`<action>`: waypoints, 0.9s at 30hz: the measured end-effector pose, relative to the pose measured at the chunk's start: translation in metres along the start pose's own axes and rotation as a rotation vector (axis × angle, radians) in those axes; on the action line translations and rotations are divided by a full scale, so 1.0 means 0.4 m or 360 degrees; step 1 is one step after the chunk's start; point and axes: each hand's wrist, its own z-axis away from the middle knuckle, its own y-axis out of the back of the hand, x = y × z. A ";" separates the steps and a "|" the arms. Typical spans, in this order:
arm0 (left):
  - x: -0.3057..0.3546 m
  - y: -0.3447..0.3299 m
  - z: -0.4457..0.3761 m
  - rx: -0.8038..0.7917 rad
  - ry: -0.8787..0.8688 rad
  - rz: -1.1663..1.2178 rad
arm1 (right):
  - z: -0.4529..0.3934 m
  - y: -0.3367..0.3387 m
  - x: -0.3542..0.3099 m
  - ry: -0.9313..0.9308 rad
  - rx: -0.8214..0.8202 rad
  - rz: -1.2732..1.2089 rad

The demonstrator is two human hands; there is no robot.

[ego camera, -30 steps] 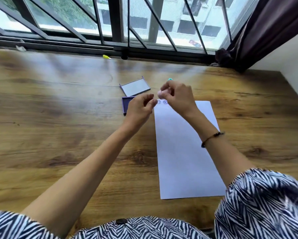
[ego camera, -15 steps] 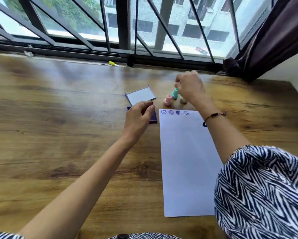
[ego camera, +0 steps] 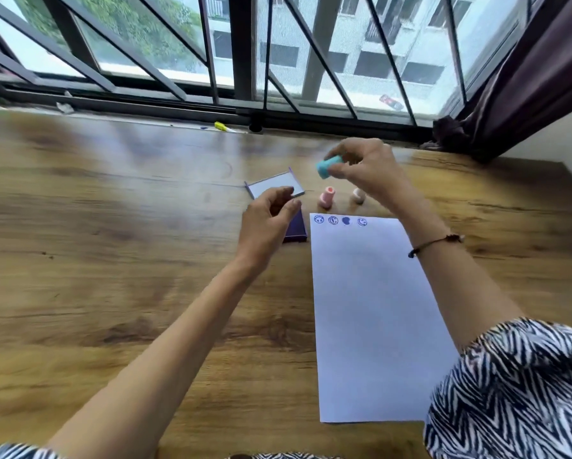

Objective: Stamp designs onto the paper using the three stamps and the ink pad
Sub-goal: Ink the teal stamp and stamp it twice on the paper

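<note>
My right hand (ego camera: 366, 167) holds a small teal stamp (ego camera: 326, 166) lifted above the table, tilted on its side. A pink stamp (ego camera: 326, 196) and a whitish stamp (ego camera: 358, 195) stand upright just beyond the top edge of the white paper (ego camera: 374, 319). Several blue stamped designs (ego camera: 339, 220) run along the paper's top edge. My left hand (ego camera: 268, 226) hovers with curled fingers over the purple ink pad (ego camera: 296, 228), hiding most of it and holding nothing. The pad's lid (ego camera: 274, 187) lies open behind the hand.
The wooden table (ego camera: 112, 260) runs back to a barred window. A small yellow object (ego camera: 222, 126) lies by the window track. A dark curtain (ego camera: 523, 77) hangs at the right, beside a white wall.
My right hand put down the stamp it held over the paper, reached back to the stamps and has lifted the teal one. The left hand stayed by the ink pad.
</note>
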 end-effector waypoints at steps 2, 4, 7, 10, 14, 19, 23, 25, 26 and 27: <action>0.011 0.003 -0.003 -0.0063 -0.0009 0.0083 | 0.044 -0.003 -0.037 -0.0012 -0.0156 -0.0306; 0.019 0.006 -0.004 -0.0132 -0.0038 0.0141 | 0.075 -0.018 -0.059 -0.0032 -0.0217 -0.0456; 0.029 0.020 0.006 -0.0154 -0.0126 0.0191 | 0.093 -0.046 -0.067 -0.0054 -0.0173 -0.0480; 0.033 0.042 0.016 -0.0144 -0.0167 0.0178 | 0.102 -0.071 -0.071 -0.0055 -0.0152 -0.0480; 0.033 0.067 0.012 -0.0099 -0.0117 0.0271 | 0.107 -0.096 -0.093 -0.0034 -0.0028 -0.0639; 0.004 0.120 0.001 0.0129 -0.0033 0.0419 | 0.087 -0.130 -0.095 0.0105 -0.0014 0.0072; -0.031 0.133 0.015 0.0216 0.0033 0.0423 | 0.081 -0.190 -0.093 0.0241 -0.0257 0.0584; -0.044 0.129 0.021 0.0225 0.0066 0.0436 | 0.080 -0.211 -0.091 0.0313 -0.0309 0.0781; -0.049 0.126 0.023 0.0231 0.0073 0.0444 | 0.079 -0.217 -0.090 0.0337 -0.0321 0.0842; -0.054 0.122 0.024 0.0233 0.0076 0.0448 | 0.078 -0.222 -0.087 0.0353 -0.0329 0.0884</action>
